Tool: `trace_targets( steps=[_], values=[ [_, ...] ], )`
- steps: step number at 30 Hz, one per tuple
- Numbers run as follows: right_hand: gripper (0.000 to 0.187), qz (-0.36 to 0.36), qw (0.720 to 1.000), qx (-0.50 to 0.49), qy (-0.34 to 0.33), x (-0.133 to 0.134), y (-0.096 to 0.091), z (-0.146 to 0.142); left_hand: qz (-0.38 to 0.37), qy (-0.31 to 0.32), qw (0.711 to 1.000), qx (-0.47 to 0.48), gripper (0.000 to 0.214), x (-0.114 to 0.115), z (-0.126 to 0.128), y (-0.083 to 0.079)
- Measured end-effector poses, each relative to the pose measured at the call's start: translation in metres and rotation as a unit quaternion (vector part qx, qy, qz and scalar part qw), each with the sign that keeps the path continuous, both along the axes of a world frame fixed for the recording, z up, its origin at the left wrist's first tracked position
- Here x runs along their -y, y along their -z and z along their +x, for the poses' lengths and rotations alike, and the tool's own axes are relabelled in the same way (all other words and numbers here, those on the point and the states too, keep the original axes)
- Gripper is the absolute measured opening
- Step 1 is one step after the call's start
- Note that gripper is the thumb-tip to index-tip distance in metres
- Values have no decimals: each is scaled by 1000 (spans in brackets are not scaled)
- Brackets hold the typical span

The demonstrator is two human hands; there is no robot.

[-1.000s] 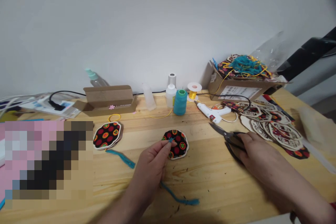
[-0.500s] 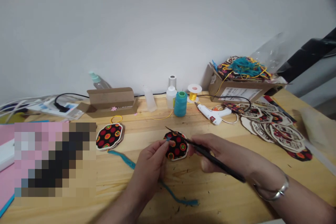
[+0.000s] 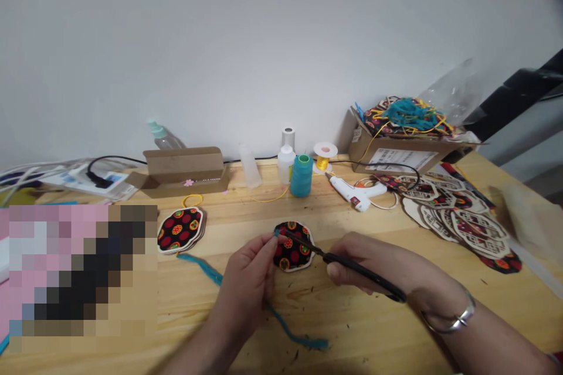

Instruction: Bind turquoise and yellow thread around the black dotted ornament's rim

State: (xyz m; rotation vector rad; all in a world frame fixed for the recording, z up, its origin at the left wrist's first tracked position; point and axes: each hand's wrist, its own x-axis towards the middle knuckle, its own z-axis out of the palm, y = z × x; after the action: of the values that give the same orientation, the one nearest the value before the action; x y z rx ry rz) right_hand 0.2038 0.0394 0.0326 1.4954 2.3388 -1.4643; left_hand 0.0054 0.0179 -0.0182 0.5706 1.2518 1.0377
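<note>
My left hand (image 3: 250,272) pinches the end of a teal cord (image 3: 292,337) just left of a round fabric-covered piece (image 3: 294,246), black with red and yellow dots, lying on the wooden table (image 3: 352,328). The cord trails back under my wrist toward the table's near edge. My right hand (image 3: 373,263) grips black scissors (image 3: 352,263); their tips point left and meet the cord end at my left fingertips, over the fabric piece.
A stack of similar fabric pieces (image 3: 181,229) and another teal cord (image 3: 200,263) lie to the left. Behind stand a teal thread spool (image 3: 301,174), white bottles (image 3: 286,163), a glue gun (image 3: 356,192), an open cardboard box (image 3: 182,171) and a box of scraps (image 3: 409,129). Wooden cutouts (image 3: 461,217) lie at right.
My right hand picked up the scissors from the right and brought them over to the fabric piece; their tips now touch the cord end held in my left hand.
</note>
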Motion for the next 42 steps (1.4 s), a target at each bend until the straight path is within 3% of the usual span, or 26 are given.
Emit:
trace_targets(
  steps=[9,15,28,42],
  values=[
    [53,17,1000,-23,11,1,2,-7,-4,51,998,-19,23,3,3,-5],
    [52,-7,998,-53,-34,-4,3,-8,9,74,997,-33,22,2,3,-6],
    [49,-39,997,-66,-29,-8,4,-7,7,77,996,-35,22,4,3,-8],
    [50,-21,997,-70,-22,-8,4,-8,-2,66,997,-26,21,3,4,-9]
  ],
)
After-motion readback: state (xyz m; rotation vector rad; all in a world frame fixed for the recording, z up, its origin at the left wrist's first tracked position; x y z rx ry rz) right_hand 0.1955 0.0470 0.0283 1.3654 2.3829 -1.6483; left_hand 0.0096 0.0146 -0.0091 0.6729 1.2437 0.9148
